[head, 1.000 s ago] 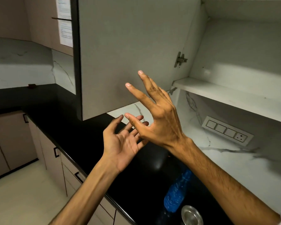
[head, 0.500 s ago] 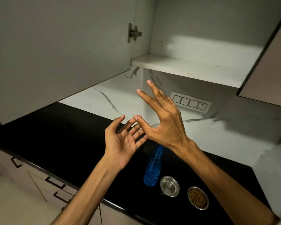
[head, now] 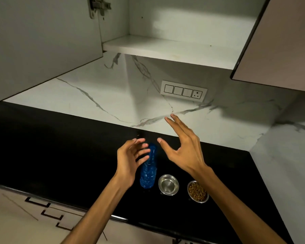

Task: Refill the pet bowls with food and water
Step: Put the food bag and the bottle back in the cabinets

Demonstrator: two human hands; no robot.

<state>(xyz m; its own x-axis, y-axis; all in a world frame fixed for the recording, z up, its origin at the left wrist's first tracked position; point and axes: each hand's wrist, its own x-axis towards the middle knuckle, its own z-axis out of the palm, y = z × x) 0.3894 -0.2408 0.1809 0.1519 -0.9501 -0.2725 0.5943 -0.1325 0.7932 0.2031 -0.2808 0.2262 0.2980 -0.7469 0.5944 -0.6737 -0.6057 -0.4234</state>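
Blue plastic bottle [head: 148, 170] stands upright on the black counter [head: 60, 147], a bit back from the front edge, and that's pretty clearly the next thing to get picked up. Food looks sorted already: the right-hand bowl [head: 198, 191] is full of kibble, while the steel bowl [head: 168, 184] just beside the bottle looks bare inside, so my guess is we're at the water step.

Left hand [head: 130, 160] hovers right at the bottle's upper half, fingers loosely curled and spread, holding nothing. From this angle the fingertips overlap the bottle's neck, but I can't tell if they actually touch it. Right hand [head: 180, 150] is up and to the right of the bottle top, fingers splayed wide, also holding nothing, thumb pointing toward the bottle.

So the key bit: the bottle's long axis runs vertical, the left hand is nearer and sits on its left side, and the right hand is further off on the other side. Seems like the left wraps the body while the right goes for the cap, though I can't make out the cap itself.

Watch-out: the bowl to fill sits close to the bottle's base, so a sloppy tilt could knock it.
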